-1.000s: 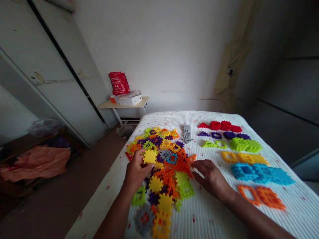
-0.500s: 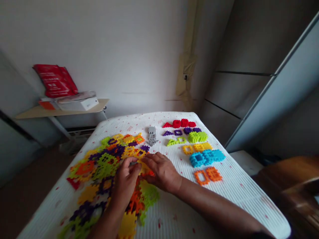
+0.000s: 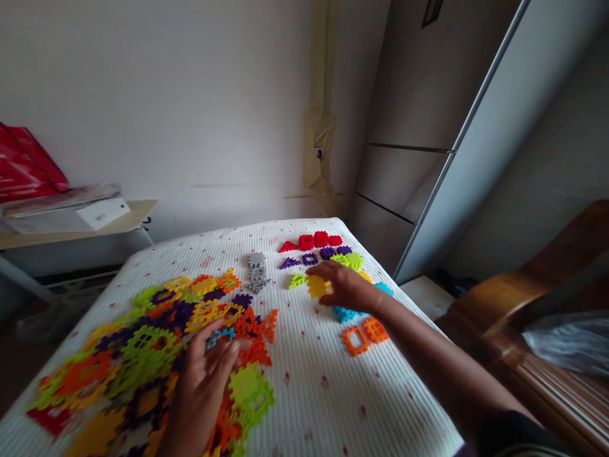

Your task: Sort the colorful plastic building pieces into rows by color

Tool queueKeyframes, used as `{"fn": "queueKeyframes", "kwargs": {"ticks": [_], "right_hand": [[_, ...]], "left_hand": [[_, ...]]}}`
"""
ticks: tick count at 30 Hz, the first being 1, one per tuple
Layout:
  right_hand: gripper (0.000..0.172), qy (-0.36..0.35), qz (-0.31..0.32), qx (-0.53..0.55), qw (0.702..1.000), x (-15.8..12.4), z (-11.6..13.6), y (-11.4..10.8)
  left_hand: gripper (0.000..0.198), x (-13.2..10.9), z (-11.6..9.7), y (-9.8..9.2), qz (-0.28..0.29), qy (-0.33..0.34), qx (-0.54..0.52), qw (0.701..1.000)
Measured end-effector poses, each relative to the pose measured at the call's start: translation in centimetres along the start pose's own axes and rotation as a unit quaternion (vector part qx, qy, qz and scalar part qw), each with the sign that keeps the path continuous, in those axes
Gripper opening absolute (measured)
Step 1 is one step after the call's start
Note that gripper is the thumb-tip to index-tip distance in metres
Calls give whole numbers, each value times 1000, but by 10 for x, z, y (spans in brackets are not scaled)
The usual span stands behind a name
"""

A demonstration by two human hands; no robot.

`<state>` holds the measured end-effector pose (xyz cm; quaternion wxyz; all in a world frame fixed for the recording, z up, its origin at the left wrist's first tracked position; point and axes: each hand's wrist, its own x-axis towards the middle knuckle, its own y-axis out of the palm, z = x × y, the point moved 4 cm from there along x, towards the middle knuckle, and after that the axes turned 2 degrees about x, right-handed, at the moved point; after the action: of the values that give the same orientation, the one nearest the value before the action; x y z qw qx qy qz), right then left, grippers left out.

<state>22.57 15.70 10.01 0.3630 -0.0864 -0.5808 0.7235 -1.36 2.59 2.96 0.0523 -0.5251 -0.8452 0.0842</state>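
My right hand [image 3: 347,284] is over the right part of the bed-like surface, its thumb and fingers closed on a yellow interlocking plastic tile [image 3: 318,287]. Beneath and around it lie sorted groups: a lime triangle [image 3: 297,280], blue tiles [image 3: 347,315] partly covered by the hand, and orange tiles [image 3: 356,341]. My left hand [image 3: 202,374] rests at the near edge of a mixed pile, thumb and fingers apart. Just past its fingers shows a blue tile [image 3: 221,337]. Lime tiles [image 3: 147,355] and yellow ones [image 3: 98,435] lie among others in the pile.
Red tiles [image 3: 321,238] and purple tiles [image 3: 309,259] form rows farther back, with grey tiles [image 3: 255,261] left of them. A side table [image 3: 137,212] bearing a white box stands left. A wardrobe [image 3: 409,165] and wooden furniture [image 3: 537,298] are at the right.
My right hand has left the pile and moved right with the yellow tile. My left hand stays by the pile, its fingers now apart. The view has turned right.
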Motion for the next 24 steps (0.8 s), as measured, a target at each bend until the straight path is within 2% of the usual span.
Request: {"fn": "queueKeyframes", "kwargs": {"ticks": [4, 6, 9, 15, 24], "right_hand": [[67, 127, 44, -105, 985, -22, -81, -37], [65, 168, 91, -166, 967, -34, -110, -42], [59, 197, 134, -199, 951, -44, -137, -38], [64, 230, 197, -208, 930, -42, -161, -18], [64, 240, 257, -205, 913, -35, -164, -9]], "left_hand": [[63, 6, 14, -8, -12, -21, -8, 1000], [63, 10, 19, -10, -16, -24, -13, 1000], [62, 12, 23, -12, -18, -25, -19, 999], [57, 13, 26, -15, -13, -36, -16, 999], [52, 18, 30, -16, -2, -26, -2, 1000]]}}
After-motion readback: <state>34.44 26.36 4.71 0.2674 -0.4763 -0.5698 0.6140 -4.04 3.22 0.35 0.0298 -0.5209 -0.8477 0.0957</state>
